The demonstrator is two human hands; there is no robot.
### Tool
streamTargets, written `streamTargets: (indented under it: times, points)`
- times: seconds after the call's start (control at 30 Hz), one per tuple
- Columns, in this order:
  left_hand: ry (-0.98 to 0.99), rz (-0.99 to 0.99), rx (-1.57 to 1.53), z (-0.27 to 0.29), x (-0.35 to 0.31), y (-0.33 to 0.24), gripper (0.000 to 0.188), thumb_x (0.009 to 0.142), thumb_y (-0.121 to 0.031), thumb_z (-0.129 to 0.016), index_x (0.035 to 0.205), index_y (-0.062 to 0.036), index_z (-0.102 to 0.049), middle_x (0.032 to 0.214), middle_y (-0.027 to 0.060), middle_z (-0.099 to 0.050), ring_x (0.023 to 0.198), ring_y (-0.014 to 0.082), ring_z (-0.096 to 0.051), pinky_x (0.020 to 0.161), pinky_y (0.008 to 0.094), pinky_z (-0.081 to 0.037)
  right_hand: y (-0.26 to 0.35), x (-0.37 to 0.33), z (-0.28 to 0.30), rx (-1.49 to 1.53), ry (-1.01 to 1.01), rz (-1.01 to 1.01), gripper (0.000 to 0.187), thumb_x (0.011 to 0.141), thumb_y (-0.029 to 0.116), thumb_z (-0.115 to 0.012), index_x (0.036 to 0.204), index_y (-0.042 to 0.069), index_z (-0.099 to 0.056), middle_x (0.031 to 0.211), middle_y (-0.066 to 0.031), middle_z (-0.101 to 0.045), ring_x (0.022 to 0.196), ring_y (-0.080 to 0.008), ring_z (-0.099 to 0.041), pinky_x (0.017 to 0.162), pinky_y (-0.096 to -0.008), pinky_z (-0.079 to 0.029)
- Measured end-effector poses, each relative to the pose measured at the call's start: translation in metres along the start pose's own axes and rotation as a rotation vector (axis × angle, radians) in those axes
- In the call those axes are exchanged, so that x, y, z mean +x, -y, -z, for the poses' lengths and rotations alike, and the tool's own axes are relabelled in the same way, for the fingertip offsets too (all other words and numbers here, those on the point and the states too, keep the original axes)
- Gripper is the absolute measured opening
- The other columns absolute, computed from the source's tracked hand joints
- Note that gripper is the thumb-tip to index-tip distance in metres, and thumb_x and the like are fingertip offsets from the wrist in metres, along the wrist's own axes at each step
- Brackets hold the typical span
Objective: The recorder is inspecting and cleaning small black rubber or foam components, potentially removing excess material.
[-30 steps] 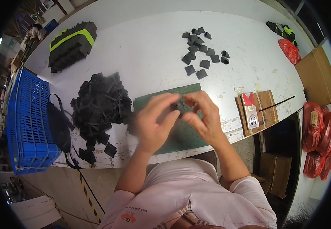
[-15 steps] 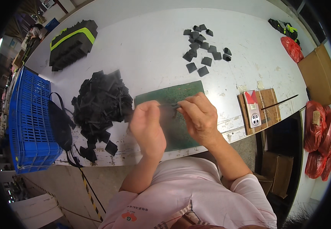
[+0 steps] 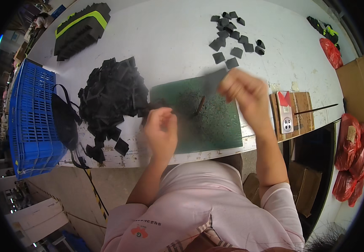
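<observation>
My right hand [image 3: 244, 92] is closed on a flat black piece [image 3: 214, 82], blurred by motion, above the far right part of a green mat [image 3: 224, 130]. At the near edge of the black pile [image 3: 114, 90], my left hand [image 3: 162, 132] has its fingers curled together. A dark blur beside its fingertips cannot be made out. Between the hands, a slim brown stick [image 3: 200, 106] stands up from the mat, with dark specks scattered around it. Farther back lies a loose group of black folded pieces [image 3: 236, 52], some showing open ends.
A blue crate [image 3: 32, 122] and a black strapped item [image 3: 64, 122] are at the left. Behind the pile sits a black stack with a yellow-green band [image 3: 93, 17]. At right, a white device [image 3: 285, 111] rests on a wooden board [image 3: 306, 109] near a thin dark rod [image 3: 316, 109].
My hands, together over the mat before, have parted. The right moved right and away with a black piece; the left stays by the pile. The brown stick now shows clearly. The whole view has shifted.
</observation>
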State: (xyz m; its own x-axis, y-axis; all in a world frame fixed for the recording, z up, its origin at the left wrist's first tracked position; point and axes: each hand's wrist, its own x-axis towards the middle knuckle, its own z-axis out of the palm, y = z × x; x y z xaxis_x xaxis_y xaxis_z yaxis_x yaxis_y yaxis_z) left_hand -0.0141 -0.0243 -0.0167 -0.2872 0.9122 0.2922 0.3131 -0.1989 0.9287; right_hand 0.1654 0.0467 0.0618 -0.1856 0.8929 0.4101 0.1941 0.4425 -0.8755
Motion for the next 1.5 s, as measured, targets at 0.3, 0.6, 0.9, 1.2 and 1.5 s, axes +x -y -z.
streamTargets:
  times: [0.3, 0.6, 0.9, 1.2, 1.5]
  points:
    - [0.197, -0.272, 0.767, -0.007, -0.013, 0.056, 0.016, 0.07, -0.004, -0.061, 0.084, 0.0011, -0.053, 0.083, 0.0129, -0.05, 0.081, 0.0318, -0.049, 0.068, 0.0378, -0.042, -0.041, -0.087, -0.038, 0.005, 0.251, -0.488, 0.017, 0.083, 0.012, -0.056, 0.078, -0.003, -0.06, 0.06, -0.0048, -0.056, 0.055, -0.0084, -0.051, 0.05, -0.0222, -0.042]
    - [0.526, 0.16, -0.307, 0.017, 0.0, 0.015, 0.003, 0.08, 0.001, -0.051, 0.083, 0.0008, -0.053, 0.086, 0.0046, -0.052, 0.082, 0.0109, -0.049, 0.074, 0.0219, -0.039, -0.037, -0.086, -0.054, -0.147, 0.222, -0.099, 0.014, 0.066, -0.002, -0.063, 0.079, 0.003, -0.058, 0.076, -0.0087, -0.053, 0.072, -0.0245, -0.053, 0.057, -0.0312, -0.044]
    - [0.089, 0.564, -0.615, 0.0, -0.024, -0.011, 0.012, 0.082, -0.013, -0.053, 0.086, -0.0012, -0.053, 0.075, 0.0044, -0.056, 0.067, 0.0109, -0.052, 0.062, 0.024, -0.042, -0.028, -0.087, -0.057, -0.677, 0.079, 0.267, 0.021, 0.048, 0.005, -0.063, 0.065, 0.004, -0.052, 0.063, -0.0058, -0.045, 0.058, -0.0228, -0.046, 0.047, -0.0319, -0.039]
    - [0.198, 0.537, -0.334, 0.004, -0.02, -0.007, 0.006, 0.075, -0.004, -0.059, 0.079, 0.0004, -0.058, 0.068, 0.0013, -0.058, 0.059, 0.0092, -0.054, 0.052, 0.0218, -0.042, -0.008, -0.081, -0.041, -0.312, 0.118, -0.027, 0.028, 0.064, 0.013, -0.07, 0.088, 0.002, -0.061, 0.075, -0.0097, -0.05, 0.071, -0.0244, -0.049, 0.057, -0.0306, -0.042]
    - [-0.062, -0.13, 0.208, -0.02, -0.03, -0.014, 0.012, 0.071, 0.002, -0.06, 0.082, -0.0005, -0.057, 0.068, 0.0099, -0.059, 0.053, 0.018, -0.056, 0.047, 0.0271, -0.044, -0.022, -0.08, -0.063, -0.63, -0.08, 0.203, 0.026, 0.055, 0.003, -0.066, 0.08, 0.007, -0.063, 0.072, -0.0068, -0.048, 0.066, -0.0228, -0.046, 0.05, -0.0318, -0.038]
